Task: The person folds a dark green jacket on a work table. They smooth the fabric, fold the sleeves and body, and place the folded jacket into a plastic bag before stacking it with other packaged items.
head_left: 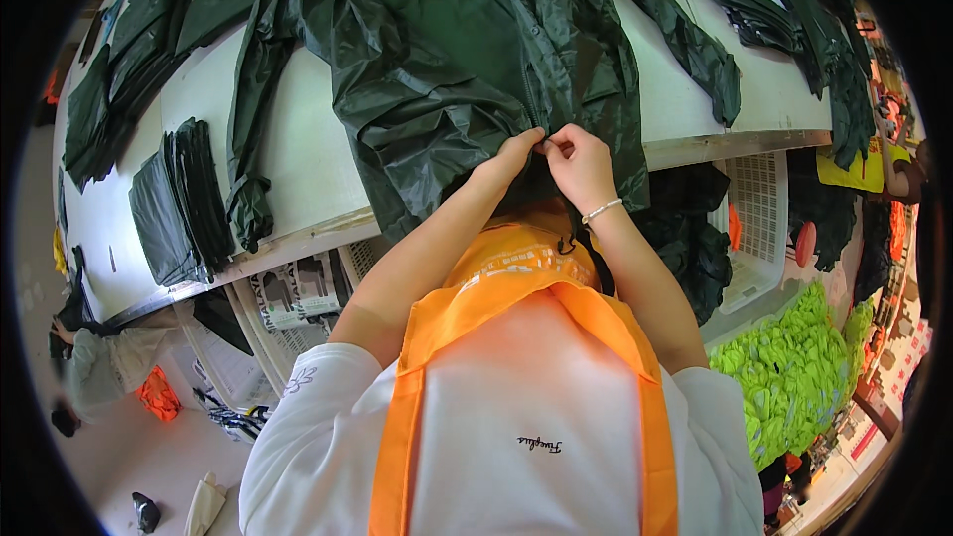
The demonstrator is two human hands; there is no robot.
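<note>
Jacket (417,89): dark green, glossy, creased, lying over the smooth pale table (303,154), hem past its edge | Zip (529,94): narrow toothed line down the front | Grip: from my remote station I find left hand (514,152) and right hand (581,167) both pinching jacket fabric at the zip's lower end, 2 thumbs close together | Left: flat-layered dark stack (179,203)
</note>
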